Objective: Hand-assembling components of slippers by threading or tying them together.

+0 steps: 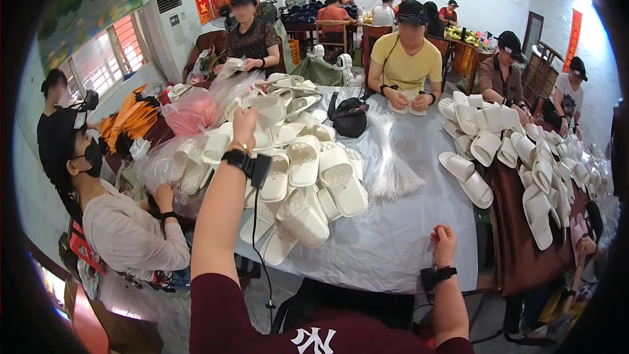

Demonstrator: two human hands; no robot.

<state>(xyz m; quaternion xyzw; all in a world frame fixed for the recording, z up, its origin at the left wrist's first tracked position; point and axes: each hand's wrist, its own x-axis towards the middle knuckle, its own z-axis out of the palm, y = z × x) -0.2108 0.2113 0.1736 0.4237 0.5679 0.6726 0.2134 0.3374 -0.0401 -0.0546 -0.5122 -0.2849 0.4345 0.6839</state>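
Note:
My left arm stretches far over a heap of cream-white slippers (303, 213). At the far side of the heap, my left hand (246, 126) is closed at the edge of a white slipper (268, 111); its fingertips are partly hidden. My right hand (444, 241) hovers by the near right part of the grey-covered table (419, 249), its fingers curled in and nothing visible in them. Between the heap and the far side lies a fanned bundle of thin clear strands (393, 169). Both my wrists wear black straps, the left one with a small cabled box.
Across the table, a person in yellow (407, 65) handles slippers beside a black pouch (349, 117). Another person (131, 223) works close on my left, near clear plastic bags (190, 111). More slippers (540, 203) cover the brown-covered table at right. Several people sit farther back.

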